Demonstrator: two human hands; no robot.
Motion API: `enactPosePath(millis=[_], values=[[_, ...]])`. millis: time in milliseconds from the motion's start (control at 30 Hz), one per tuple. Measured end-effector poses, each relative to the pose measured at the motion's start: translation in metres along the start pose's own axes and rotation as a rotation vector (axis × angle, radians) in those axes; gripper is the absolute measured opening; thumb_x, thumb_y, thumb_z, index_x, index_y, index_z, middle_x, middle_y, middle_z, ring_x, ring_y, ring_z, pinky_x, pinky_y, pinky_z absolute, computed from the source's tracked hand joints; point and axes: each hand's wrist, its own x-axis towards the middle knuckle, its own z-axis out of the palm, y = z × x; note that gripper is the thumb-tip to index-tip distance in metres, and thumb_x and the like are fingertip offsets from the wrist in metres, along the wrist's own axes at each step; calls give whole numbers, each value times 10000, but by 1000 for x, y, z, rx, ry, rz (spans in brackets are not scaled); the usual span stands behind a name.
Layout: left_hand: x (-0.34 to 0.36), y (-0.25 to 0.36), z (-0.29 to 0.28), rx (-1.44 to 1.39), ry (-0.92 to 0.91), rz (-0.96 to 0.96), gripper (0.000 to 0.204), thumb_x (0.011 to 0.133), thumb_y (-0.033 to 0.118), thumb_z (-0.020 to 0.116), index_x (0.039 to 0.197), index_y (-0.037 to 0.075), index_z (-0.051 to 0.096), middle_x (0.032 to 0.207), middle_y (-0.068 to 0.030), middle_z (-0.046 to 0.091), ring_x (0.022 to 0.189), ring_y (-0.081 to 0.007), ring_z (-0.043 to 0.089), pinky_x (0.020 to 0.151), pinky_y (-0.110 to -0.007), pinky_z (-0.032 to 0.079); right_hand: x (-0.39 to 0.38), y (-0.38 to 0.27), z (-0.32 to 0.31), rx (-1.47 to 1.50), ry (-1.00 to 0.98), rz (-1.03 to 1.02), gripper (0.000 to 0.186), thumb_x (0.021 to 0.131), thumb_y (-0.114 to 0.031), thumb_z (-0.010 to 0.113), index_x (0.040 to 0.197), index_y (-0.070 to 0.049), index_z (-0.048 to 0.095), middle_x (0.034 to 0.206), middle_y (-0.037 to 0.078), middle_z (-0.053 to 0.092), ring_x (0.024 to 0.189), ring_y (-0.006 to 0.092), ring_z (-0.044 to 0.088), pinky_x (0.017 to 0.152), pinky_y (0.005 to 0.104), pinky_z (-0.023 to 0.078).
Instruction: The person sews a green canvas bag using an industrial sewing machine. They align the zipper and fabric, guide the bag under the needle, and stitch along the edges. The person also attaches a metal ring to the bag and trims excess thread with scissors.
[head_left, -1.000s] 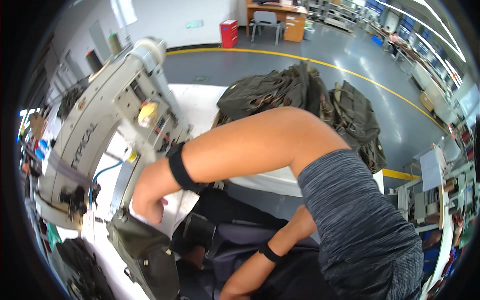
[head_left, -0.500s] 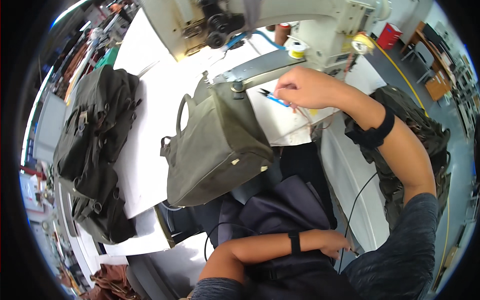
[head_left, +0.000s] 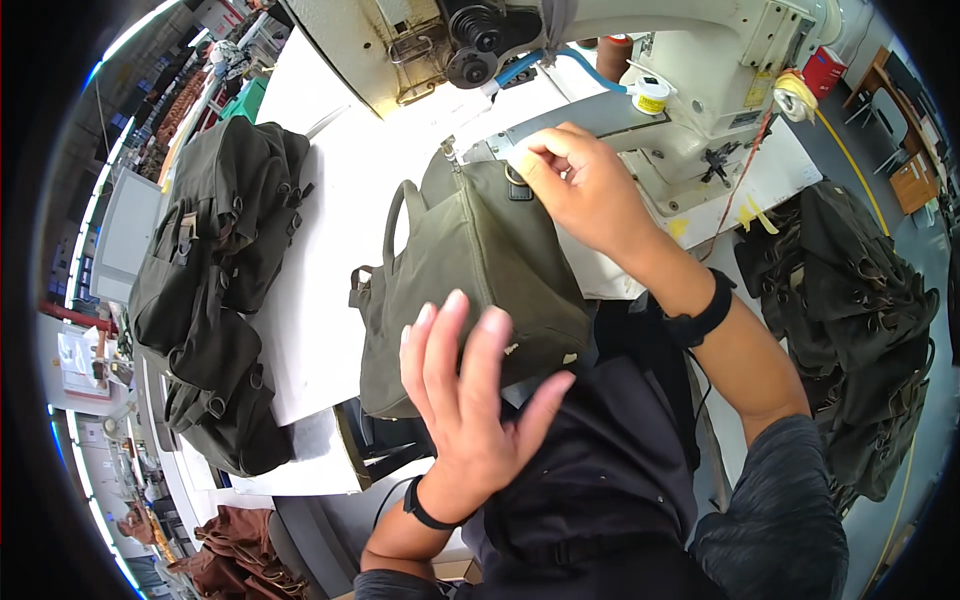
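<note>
A dark olive canvas bag (head_left: 430,250) with a carry handle lies tilted on the white table in front of me, its upper end by the sewing machine's arm. My left hand (head_left: 465,410) is raised before its lower part, fingers spread and holding nothing; I cannot tell whether it touches the fabric. Beside the bag's upper end, close to a metal ring on a short tab (head_left: 518,183), my right hand (head_left: 585,190) has its fingers curled in. What those fingers hold, if anything, is hidden.
The big pale sewing machine (head_left: 740,70) spans the far side, with a spool of yellow-labelled thread (head_left: 650,95) on it. More olive bags (head_left: 215,260) are heaped at the left and another pile (head_left: 850,310) at the right. Brown bags (head_left: 240,555) lie lower left.
My left hand has come up from near my lap to the bag and opened. My right hand has shifted to the bag's ring tab; the blue snips it held no longer show in it.
</note>
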Motion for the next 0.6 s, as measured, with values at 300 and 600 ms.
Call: enactPosePath(millis=[300,600], values=[[22,-21,34,-10,32,-149,798,859,503,792,1416,-22,569,1421,-208,570,1404,-436,446,1200,-554,306,-10,-20,8,-507,99,50,325,948,-326,738,894,-10,681,814,176,718,726,376,688,674,452,542],[21,-68,-2,-189,-31,-152,432,877,162,681,1283,14,669,1392,-205,622,1368,-425,524,1200,-547,335,-31,17,28,496,-202,392,388,1108,-346,594,1164,16,722,1016,-58,667,971,46,554,901,252,466]])
